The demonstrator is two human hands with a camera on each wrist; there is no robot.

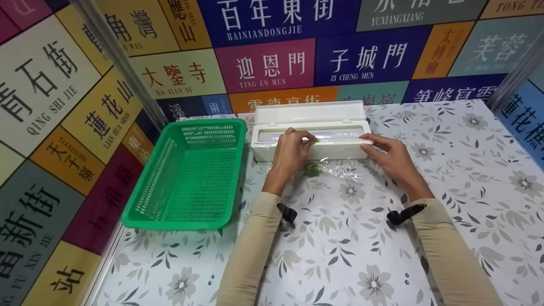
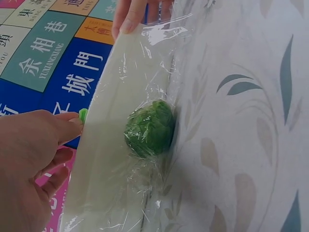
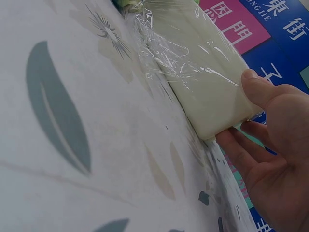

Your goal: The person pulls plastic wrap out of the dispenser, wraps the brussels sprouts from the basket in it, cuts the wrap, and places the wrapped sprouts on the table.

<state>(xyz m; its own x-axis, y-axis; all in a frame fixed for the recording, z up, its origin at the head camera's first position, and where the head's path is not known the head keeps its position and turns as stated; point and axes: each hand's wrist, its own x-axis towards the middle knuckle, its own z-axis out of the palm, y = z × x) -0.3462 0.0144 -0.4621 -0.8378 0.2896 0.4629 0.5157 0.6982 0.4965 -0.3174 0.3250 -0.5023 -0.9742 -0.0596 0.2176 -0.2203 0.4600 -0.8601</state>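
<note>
A long white cling film box [image 1: 335, 151] stands at the back of the table with its lid raised and a roll inside. My left hand [image 1: 289, 153] is over the box's front edge, where thumb and finger pinch a small green slide cutter [image 2: 83, 115]. Cling film [image 3: 166, 48] hangs down the box's front onto the table. Under the film, against the box's front, sits a round leafy green vegetable [image 2: 150, 128]. At the box's right end, my right hand [image 1: 391, 157] grips the corner, thumb on the top edge and fingers at the end face.
A green perforated plastic basket [image 1: 236, 191] stands left of the box. Flower-patterned cloth [image 1: 331, 255] covers the table. Behind and to the left rise walls of coloured panels with place names [image 1: 272, 63].
</note>
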